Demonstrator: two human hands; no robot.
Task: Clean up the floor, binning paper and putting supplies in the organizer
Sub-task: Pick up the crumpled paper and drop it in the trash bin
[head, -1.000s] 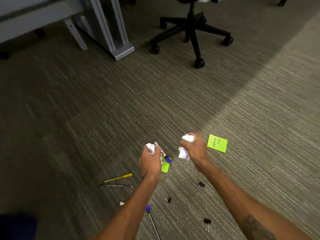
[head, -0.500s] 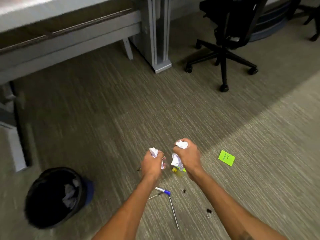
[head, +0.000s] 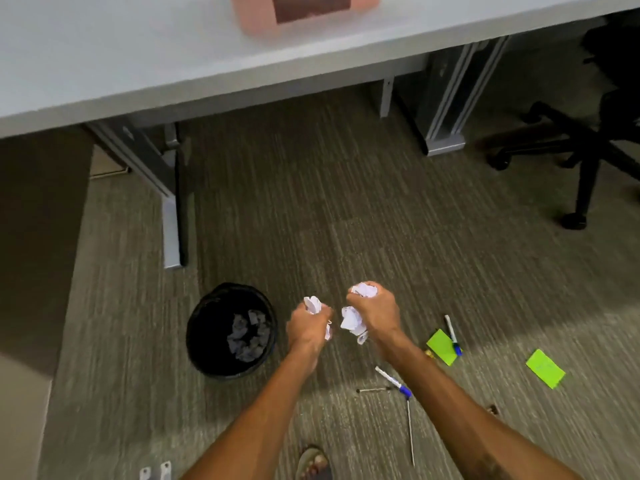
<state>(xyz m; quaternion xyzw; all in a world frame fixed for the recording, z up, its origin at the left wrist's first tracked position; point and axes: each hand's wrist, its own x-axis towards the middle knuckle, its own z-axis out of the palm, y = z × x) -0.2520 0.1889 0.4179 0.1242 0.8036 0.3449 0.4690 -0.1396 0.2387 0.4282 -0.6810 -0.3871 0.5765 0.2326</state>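
Observation:
My left hand (head: 308, 329) grips a crumpled white paper ball (head: 313, 304). My right hand (head: 375, 311) grips more crumpled paper (head: 353, 318), which sticks out above and below the fist. Both hands hover over the carpet just right of a black bin (head: 211, 320) that holds several paper balls. On the floor to the right lie two green sticky notes (head: 441, 346) (head: 544, 368), a blue-capped marker (head: 452, 332), another marker (head: 393, 377) and thin pens (head: 410, 433). A pink organizer (head: 304, 10) stands blurred on the desk.
A grey desk (head: 173, 64) spans the top, its metal legs (head: 171, 202) (head: 443, 109) reaching the carpet. A black office chair base (head: 581, 161) stands at the right. A sandalled foot (head: 313, 462) shows at the bottom edge. A small binder clip (head: 492, 408) lies by my right forearm.
The view has swung up and left: the bin now sits close beside my hands and the desk top has come into sight. Both hands keep hold of their paper.

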